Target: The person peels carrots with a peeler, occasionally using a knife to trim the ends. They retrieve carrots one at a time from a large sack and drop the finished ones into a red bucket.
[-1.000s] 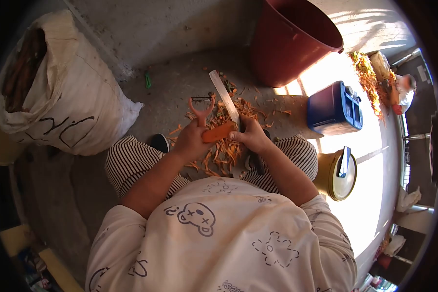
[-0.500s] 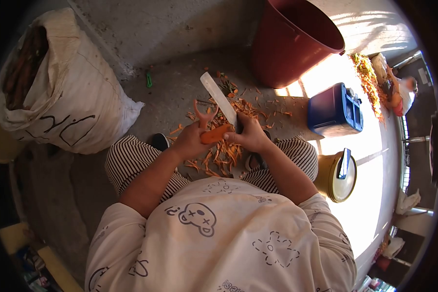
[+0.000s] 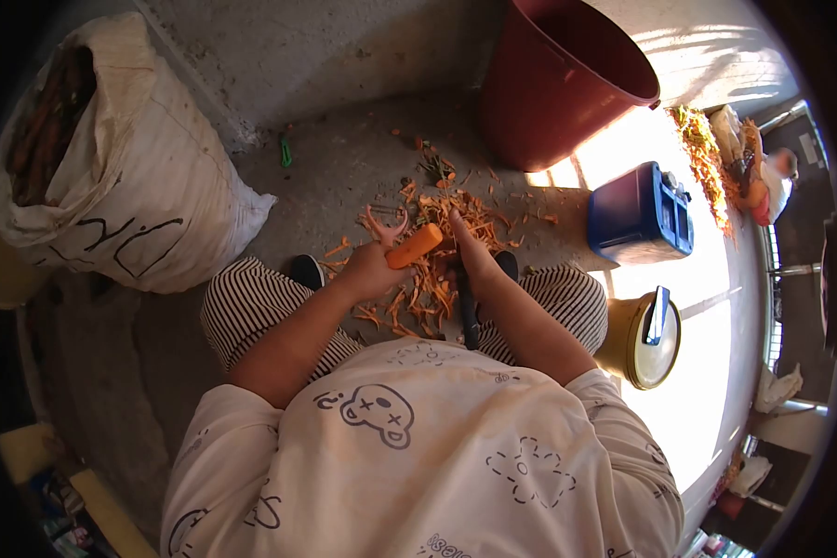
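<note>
My left hand [image 3: 366, 272] is closed around a peeled orange carrot [image 3: 416, 246], whose blunt end points up and to the right. The same hand also keeps hold of a pinkish Y-shaped peeler [image 3: 388, 225], its fork rising above the fingers. Just to the right, my right hand [image 3: 474, 259] is edge-on and grips a knife by its black handle [image 3: 467, 312], which hangs down toward my lap. The knife's blade is hidden from view. Beneath both hands, carrot peelings [image 3: 418, 302] lie scattered on the concrete floor.
A white sack [image 3: 149, 177] of unpeeled roots stands at left. Ahead is a tall dark red bin [image 3: 539, 102]. At right are a blue jerrycan [image 3: 634, 214] and a lidded yellow bucket [image 3: 628, 349] with a phone [image 3: 657, 316] on top. Another person [image 3: 770, 181] sits far right by more peelings.
The knife has swung from blade-up to handle-down, and its blade has gone out of sight. My hands have moved slightly apart, and the carrot now tilts more upward.
</note>
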`<state>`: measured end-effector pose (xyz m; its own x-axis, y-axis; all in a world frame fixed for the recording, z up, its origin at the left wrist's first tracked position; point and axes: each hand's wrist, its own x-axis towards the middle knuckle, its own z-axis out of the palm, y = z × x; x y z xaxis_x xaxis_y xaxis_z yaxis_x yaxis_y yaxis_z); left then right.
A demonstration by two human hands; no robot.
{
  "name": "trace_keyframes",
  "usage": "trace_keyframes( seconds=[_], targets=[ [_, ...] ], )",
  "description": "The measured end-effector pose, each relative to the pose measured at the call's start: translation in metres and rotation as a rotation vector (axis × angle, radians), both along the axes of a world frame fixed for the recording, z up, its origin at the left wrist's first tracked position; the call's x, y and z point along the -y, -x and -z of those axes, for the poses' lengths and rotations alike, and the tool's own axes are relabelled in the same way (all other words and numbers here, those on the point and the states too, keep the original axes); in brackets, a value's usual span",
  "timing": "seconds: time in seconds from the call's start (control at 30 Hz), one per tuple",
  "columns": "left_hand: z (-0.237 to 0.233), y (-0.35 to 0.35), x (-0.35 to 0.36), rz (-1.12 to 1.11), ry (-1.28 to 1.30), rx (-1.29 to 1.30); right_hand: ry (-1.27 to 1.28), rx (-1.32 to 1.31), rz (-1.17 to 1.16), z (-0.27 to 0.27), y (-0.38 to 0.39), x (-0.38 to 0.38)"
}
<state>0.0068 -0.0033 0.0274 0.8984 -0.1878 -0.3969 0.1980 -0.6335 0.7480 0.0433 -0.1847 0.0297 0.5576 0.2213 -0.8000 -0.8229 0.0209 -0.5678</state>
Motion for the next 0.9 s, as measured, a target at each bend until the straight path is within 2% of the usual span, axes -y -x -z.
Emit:
trace_keyframes(
  seconds=[0.1,0.2,0.3,0.4,0.5,0.53,0.57,0.6,0.63,0.67,0.77,0.83,0.9],
  targets=[
    [0.010,-0.003,-0.005,0.029,-0.065,-0.103,0.269,0.220,-0.210,-0.007,0.002,0.001],
    [0.032,0.002,-0.005,0.034,-0.056,0.157,0.059,0.474,-0.172,-0.006,0.005,-0.002],
    [0.010,0.004,0.003,0.114,-0.067,0.295,-0.014,0.469,-0.270,-0.002,0.002,-0.004],
    [0.013,-0.005,-0.006,-0.045,0.093,0.216,-0.063,0.502,-0.073,-0.033,-0.012,0.004],
    [0.019,-0.017,-0.020,-0.371,0.369,0.204,-0.133,0.620,0.178,-0.047,-0.063,0.035],
    [0.010,-0.019,-0.022,-0.390,0.372,0.112,-0.134,0.680,0.471,-0.069,-0.087,0.038],
    [-0.007,-0.019,-0.023,-0.406,0.372,0.018,-0.306,0.796,0.584,-0.085,-0.114,0.055],
    [-0.017,-0.017,-0.024,-0.419,0.371,-0.079,-0.329,0.847,0.711,-0.105,-0.137,0.070],
    [-0.012,-0.014,-0.024,-0.394,0.326,-0.022,-0.470,0.899,0.648,-0.129,-0.148,0.079],
    [-0.005,-0.011,-0.023,-0.369,0.282,0.040,-0.486,0.772,0.723,-0.141,-0.158,0.087],
    [0.004,-0.005,-0.025,-0.309,0.176,0.119,-0.135,0.793,0.344,-0.135,-0.136,0.101],
    [0.010,-0.003,-0.029,-0.293,0.165,0.137,0.645,0.762,0.068,-0.123,-0.097,0.095],
    [0.018,0.000,-0.035,-0.284,0.200,0.152,1.026,1.184,-0.225,-0.078,-0.050,0.115]
  ],
)
